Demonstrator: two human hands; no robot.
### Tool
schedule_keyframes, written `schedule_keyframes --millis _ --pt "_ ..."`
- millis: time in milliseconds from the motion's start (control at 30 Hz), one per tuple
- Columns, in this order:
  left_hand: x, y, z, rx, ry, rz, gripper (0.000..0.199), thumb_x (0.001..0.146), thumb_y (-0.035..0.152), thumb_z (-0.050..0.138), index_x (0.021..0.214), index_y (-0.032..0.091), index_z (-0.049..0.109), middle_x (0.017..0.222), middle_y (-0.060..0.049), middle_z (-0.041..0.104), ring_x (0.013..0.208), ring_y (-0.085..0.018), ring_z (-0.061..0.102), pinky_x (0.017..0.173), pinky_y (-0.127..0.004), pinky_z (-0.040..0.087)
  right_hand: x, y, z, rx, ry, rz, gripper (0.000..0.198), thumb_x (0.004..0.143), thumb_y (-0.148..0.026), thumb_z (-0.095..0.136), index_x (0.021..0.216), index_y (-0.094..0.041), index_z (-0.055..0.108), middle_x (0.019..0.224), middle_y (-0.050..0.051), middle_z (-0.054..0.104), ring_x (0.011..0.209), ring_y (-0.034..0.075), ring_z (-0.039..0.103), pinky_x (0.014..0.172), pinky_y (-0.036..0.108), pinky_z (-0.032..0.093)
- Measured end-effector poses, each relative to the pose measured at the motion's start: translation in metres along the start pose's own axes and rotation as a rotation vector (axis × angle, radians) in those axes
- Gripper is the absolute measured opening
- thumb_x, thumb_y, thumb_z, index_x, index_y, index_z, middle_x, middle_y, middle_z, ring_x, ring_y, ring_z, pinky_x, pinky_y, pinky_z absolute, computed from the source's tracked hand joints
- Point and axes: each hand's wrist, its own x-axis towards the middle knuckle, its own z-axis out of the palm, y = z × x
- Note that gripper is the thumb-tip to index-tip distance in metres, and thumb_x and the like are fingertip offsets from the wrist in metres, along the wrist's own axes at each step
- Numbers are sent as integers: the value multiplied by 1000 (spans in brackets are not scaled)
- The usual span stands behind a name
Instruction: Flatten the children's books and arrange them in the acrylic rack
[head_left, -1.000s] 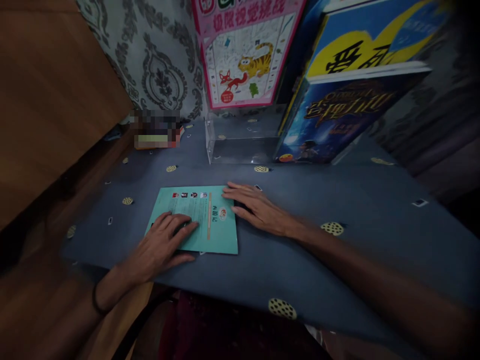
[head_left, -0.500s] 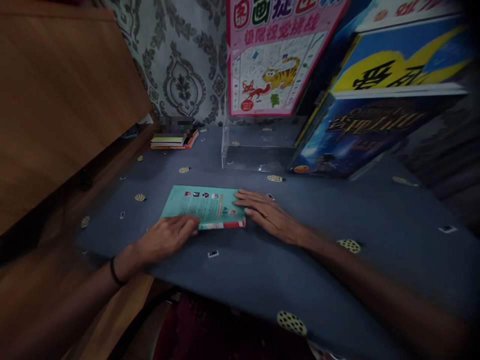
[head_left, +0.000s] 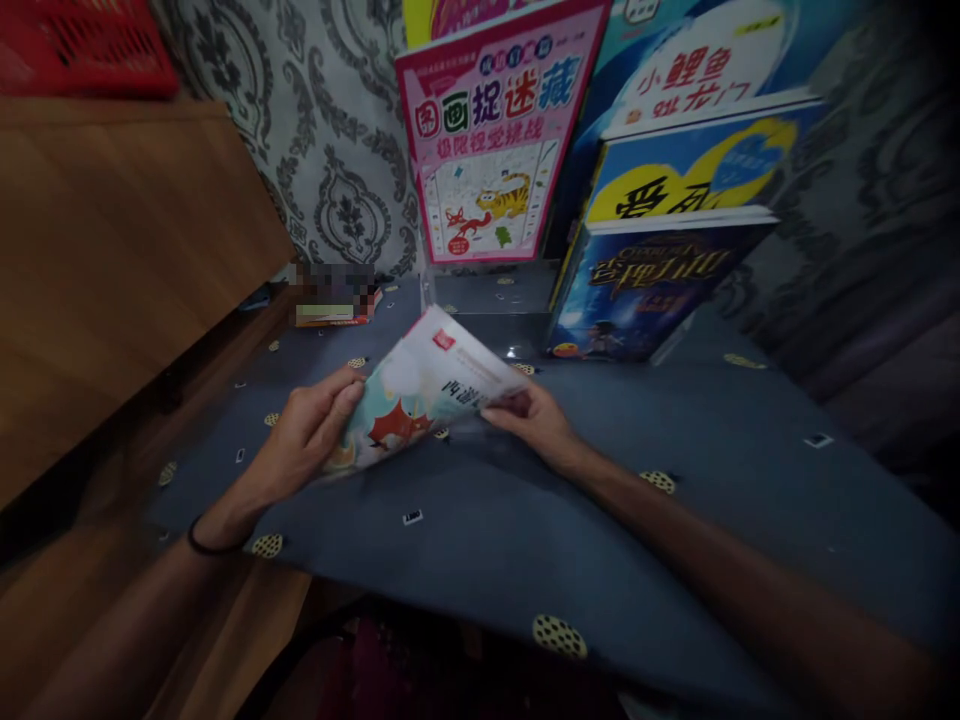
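Blue cloth covers the surface (head_left: 675,430), and your book (head_left: 420,400) has come up off it since a moment ago: it now tilts in the air, picture cover showing. Your left hand (head_left: 304,440) grips its lower corner; your right hand (head_left: 529,415) pinches the other edge. Behind stands a clear holder (head_left: 487,300) with upright books (head_left: 652,290); the right side offers open room.
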Motion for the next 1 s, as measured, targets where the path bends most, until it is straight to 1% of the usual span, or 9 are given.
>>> schedule_keyframes --millis 133,267,367,433,533,667,800,900,1000 --pt "7 10 8 -318 172 -169 49 91 67 49 74 21 50 63 3 50 56 -12 45 49 -22 37 -7 -10 10 228 -111 128 57 71 -62 80 108 -20 71 108 8 77 93 22 72 81 38 60" --pt "1 -2 37 -650 253 -389 48 81 70 60 80 22 53 63 2 60 58 -16 58 51 -25 46 -14 -24 15 276 -167 225 50 72 -63 79 90 -17 73 75 2 74 58 12 63 54 25 53" --pt "-16 -26 55 -699 178 -538 51 75 71 64 78 21 53 57 3 61 51 -15 59 47 -25 46 -14 -27 12 209 -178 272 52 73 -67 75 77 -16 68 63 0 67 49 10 56 46 23 47" --pt "-29 -43 58 -590 12 -598 54 74 74 62 72 21 51 50 4 57 41 -14 55 40 -23 41 -13 -26 9 66 -201 294 53 74 -69 71 69 -17 63 57 -1 64 47 11 56 44 23 45" --pt "-42 -60 51 -252 -145 -521 50 83 68 54 68 20 52 48 3 56 36 -12 52 40 -23 39 -10 -23 3 -272 -188 266 46 77 -62 69 64 -20 59 49 -3 59 40 12 52 39 23 39" --pt "-40 -64 42 164 -25 -275 38 97 46 42 74 20 56 62 1 62 54 -14 59 57 -25 45 -8 -23 -2 -622 -107 189 31 85 -44 59 65 -21 62 50 -2 61 41 13 54 45 25 38" --pt "-35 -67 55 330 40 -65 24 100 33 42 97 20 62 98 -7 71 91 -22 68 82 -35 54 -12 -31 3 -873 -23 27 30 91 -39 53 72 -21 68 57 2 67 53 19 62 54 29 42" --pt "-39 -75 70 420 21 29 20 100 28 44 107 19 61 118 -11 69 113 -25 64 97 -43 54 -12 -35 19 -902 -108 -155 35 98 -39 44 92 -21 73 76 7 75 68 23 69 66 34 51" --pt "-47 -84 79 473 36 28 21 102 27 45 117 20 58 130 -12 66 123 -25 62 102 -46 53 -1 -34 48 -850 -308 -298 37 102 -39 40 117 -21 69 113 13 76 104 28 70 91 45 54"
